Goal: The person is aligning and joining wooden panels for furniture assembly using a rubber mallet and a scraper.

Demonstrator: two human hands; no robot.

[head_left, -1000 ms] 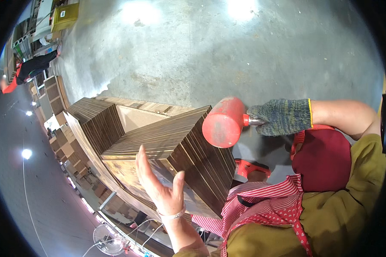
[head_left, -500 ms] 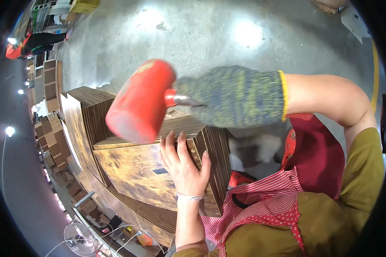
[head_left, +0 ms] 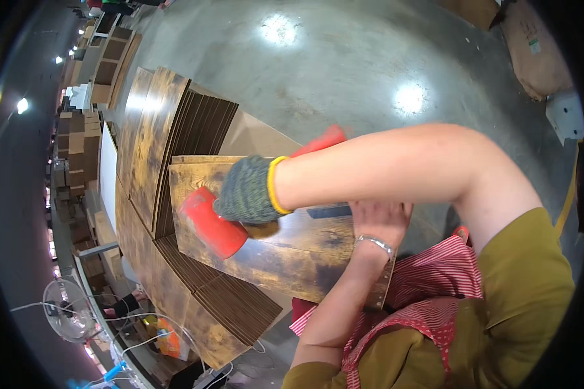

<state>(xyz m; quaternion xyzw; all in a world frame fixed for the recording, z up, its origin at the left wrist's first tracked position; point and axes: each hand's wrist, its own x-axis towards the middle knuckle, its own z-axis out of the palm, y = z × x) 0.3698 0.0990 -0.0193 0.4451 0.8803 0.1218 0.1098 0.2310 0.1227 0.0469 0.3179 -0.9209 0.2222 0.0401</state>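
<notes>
A red mallet point(head_left: 213, 223), probably head-heavy and best held by its handle, is over the left part of stiff-looking boards point(head_left: 289, 262), the gloved right hand's point(head_left: 248, 190) grip wrapped around it, the left hand point(head_left: 381, 225) touching their right end, its spread untellable.

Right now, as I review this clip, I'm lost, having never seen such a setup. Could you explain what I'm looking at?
There is no machine: these are a person's own hands, seen from a wide fisheye camera worn on the head, so straight edges bend. The gloved right hand holds a red mallet over a wood-patterned top board; whether they touch is unclear. The bare left hand is at that board's right end, its fingers partly hidden by the right forearm. More stacked boards lie to the left, and a fan shows at lower left.
</notes>
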